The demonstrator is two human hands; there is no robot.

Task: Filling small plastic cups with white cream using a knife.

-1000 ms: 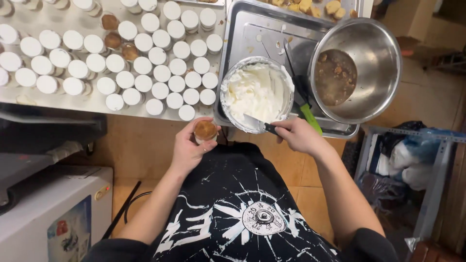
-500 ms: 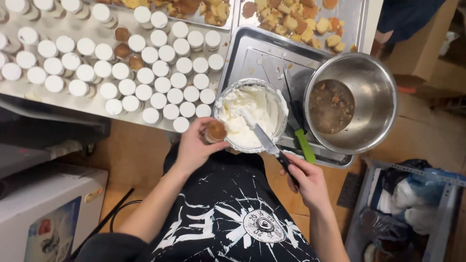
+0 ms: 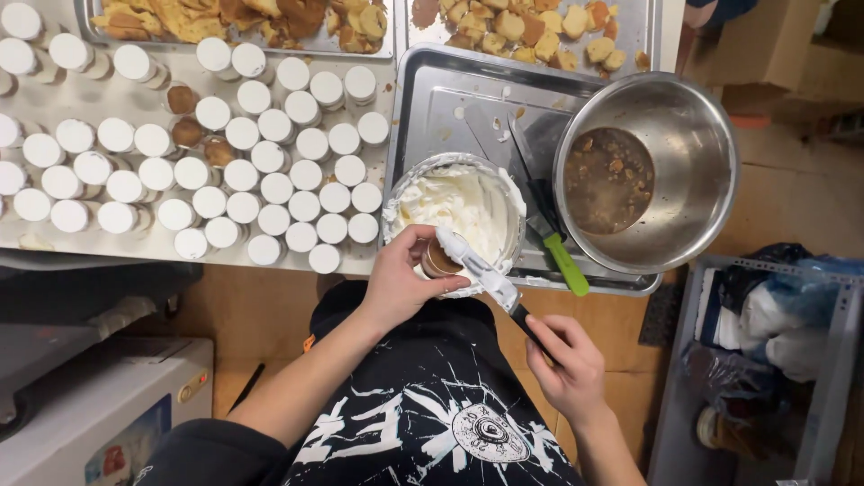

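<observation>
The right hand (image 3: pixel 562 369) is nearest, its grip clamped on the black handle of a spatula (image 3: pixel 481 274) whose cream-coated blade lies across a small cup (image 3: pixel 438 259). The left hand (image 3: pixel 405 279) has its grip closed around that cup, held at the near rim of the cream bowl (image 3: pixel 454 202). Beyond, a green-handled knife (image 3: pixel 549 225) lies in the metal tray (image 3: pixel 450 99) beside a steel bowl (image 3: pixel 684 171). Rows of white filled cups (image 3: pixel 270 162) cover the table (image 3: pixel 135 247).

Left hand (image 3: pixel 402 279) raised, fingers curled in grip; right hand (image 3: pixel 562 364) lower, fingers closed.
</observation>
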